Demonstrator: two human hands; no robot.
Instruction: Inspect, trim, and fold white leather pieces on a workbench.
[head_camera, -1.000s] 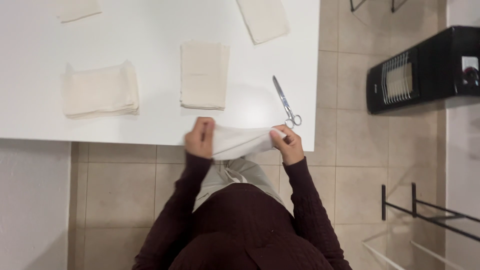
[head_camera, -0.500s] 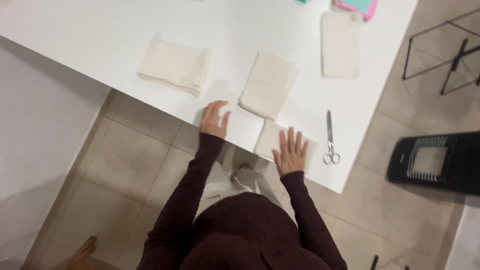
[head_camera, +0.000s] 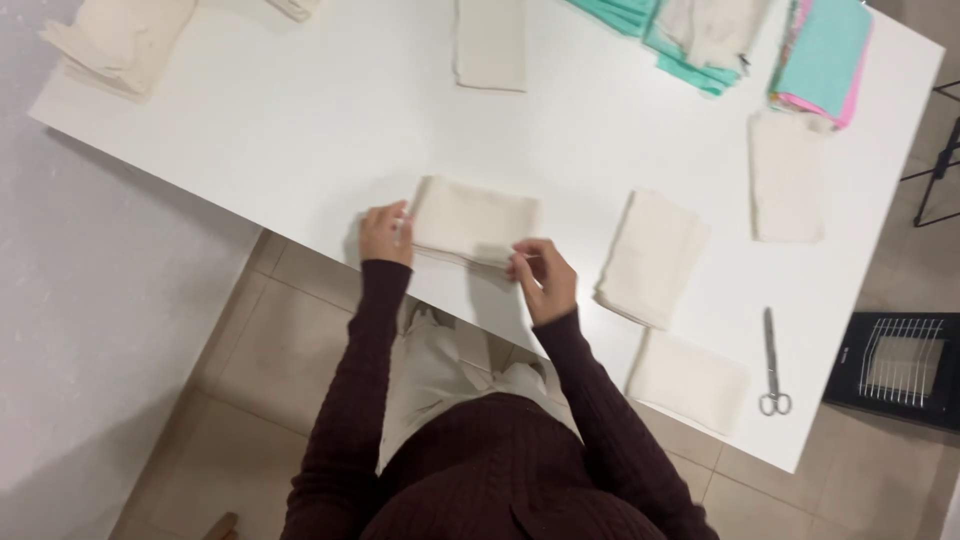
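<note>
A folded cream cloth (head_camera: 470, 220) lies on the white table (head_camera: 300, 130) near its front edge. My left hand (head_camera: 385, 232) pinches the cloth's left end. My right hand (head_camera: 542, 278) grips its near right corner. Both arms wear dark maroon sleeves. A second folded cream cloth (head_camera: 650, 258) lies just right of my right hand, and a flatter one (head_camera: 688, 382) sits nearer the table edge.
Steel scissors (head_camera: 772, 368) lie at the table's near right. More cream cloths (head_camera: 490, 42) (head_camera: 785, 178) (head_camera: 120, 40) sit farther back, with teal and pink fabric stacks (head_camera: 815, 55) at the far right. A black heater (head_camera: 895, 365) stands on the tiled floor.
My view has swung and the table now fills more of the frame. Both hands have left the table edge and taken hold of a folded cream cloth further left.
</note>
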